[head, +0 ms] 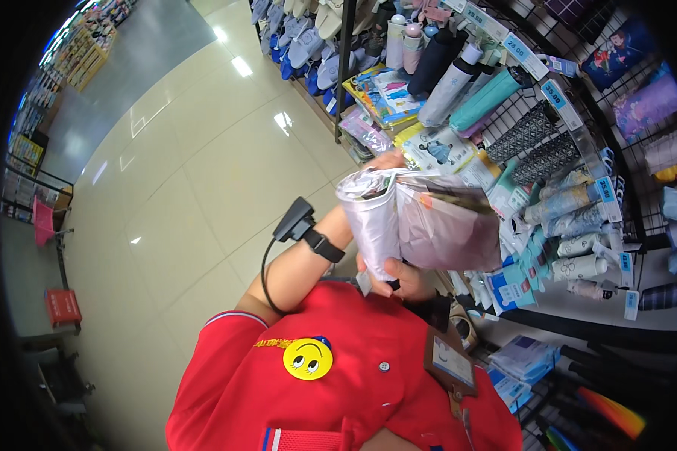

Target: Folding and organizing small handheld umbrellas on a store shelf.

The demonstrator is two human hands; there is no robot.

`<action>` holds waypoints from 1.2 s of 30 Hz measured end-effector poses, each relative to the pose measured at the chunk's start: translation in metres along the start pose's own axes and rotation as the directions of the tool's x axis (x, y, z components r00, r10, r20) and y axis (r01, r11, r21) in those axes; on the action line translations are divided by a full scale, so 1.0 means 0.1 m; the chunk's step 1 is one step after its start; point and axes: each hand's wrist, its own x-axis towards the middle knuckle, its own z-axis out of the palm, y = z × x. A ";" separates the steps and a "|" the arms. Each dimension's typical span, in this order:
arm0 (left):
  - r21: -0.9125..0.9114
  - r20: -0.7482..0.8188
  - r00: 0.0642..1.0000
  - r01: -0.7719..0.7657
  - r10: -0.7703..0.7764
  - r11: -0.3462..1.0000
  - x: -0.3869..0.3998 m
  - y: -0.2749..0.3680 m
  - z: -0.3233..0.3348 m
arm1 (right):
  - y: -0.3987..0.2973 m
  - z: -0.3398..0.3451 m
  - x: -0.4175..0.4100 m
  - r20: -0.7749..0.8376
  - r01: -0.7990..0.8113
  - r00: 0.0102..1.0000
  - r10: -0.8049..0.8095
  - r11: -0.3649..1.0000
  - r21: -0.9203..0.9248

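In front of my chest is a compact folded umbrella [375, 237] in pale pinkish-white fabric, upright in the picture. My right hand [403, 280] grips its lower end, where a small white tag [363, 283] hangs. Against the umbrella's right side lies a pinkish item in a clear plastic bag [448, 225]; what carries it is hidden. My left forearm passes behind the umbrella. Only part of my left hand [385, 160] shows, beyond the umbrella's upper end and close to the packaged goods. Its fingers are mostly covered, so its grip is unclear.
A wire display rack [634, 197] with folded umbrellas and price tags curves along the right. Packaged raincoats [437, 149] lie at its near edge. Slippers [307, 48] hang beyond a black post [345, 62]. Tiled floor [203, 169] spreads left, with a red basket [63, 307] farther off.
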 end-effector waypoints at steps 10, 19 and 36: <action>0.276 0.120 0.973 -0.225 0.198 0.935 -0.70 0.69 0.21 | -0.02 -0.44 -0.16 -0.432 0.356 0.513 -0.741 0.642 -0.679; 0.681 -0.065 0.899 -0.278 0.433 0.677 -0.62 0.72 0.36 | -0.03 -0.24 -0.22 -0.390 0.351 0.837 -0.384 0.923 -0.155; 0.316 -0.067 0.945 -0.284 0.320 0.905 -0.70 0.70 0.49 | 0.15 -0.42 -0.18 -0.543 0.355 0.619 -0.568 0.818 -0.452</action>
